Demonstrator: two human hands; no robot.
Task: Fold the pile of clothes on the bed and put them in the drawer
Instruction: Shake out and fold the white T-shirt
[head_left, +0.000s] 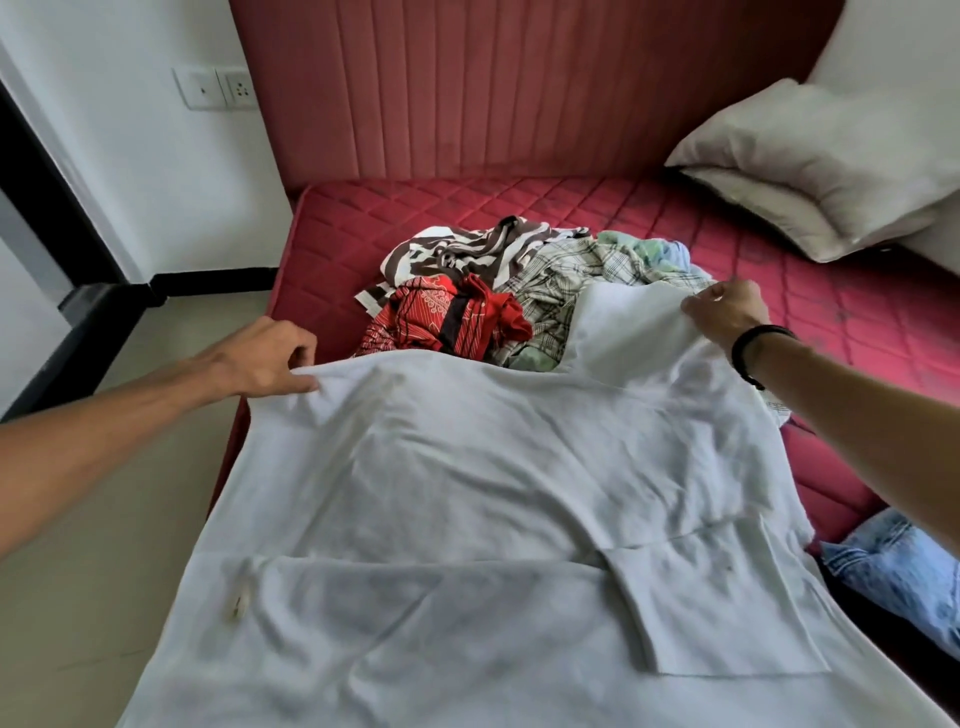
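White t-shirt (467, 493) is the garment in hand, spread wide over the near corner of the bed (779, 234), reaching from both hands back toward the camera. Left hand (265, 358) pinches one far corner of it, fingers curled on the cloth; right hand (727, 312) pinches the other far corner, which looks like a sleeve, slightly raised, black band on that wrist. Step looks like flattening the shirt before the first fold; nothing looks folded yet, so the task is early. Next move likely needs both corners pulled taut and laid down, then the sides folded in. Pile of clothes (498, 291) sits just beyond and between the hands: striped, plaid and red patterned pieces, touching the shirt's far edge, so it crowds the folding space and could catch the cloth. Pillow (810, 166) lies well beyond the right hand. Denim piece (898, 566) lies on the near side of the right forearm. Drawer isn't in view.
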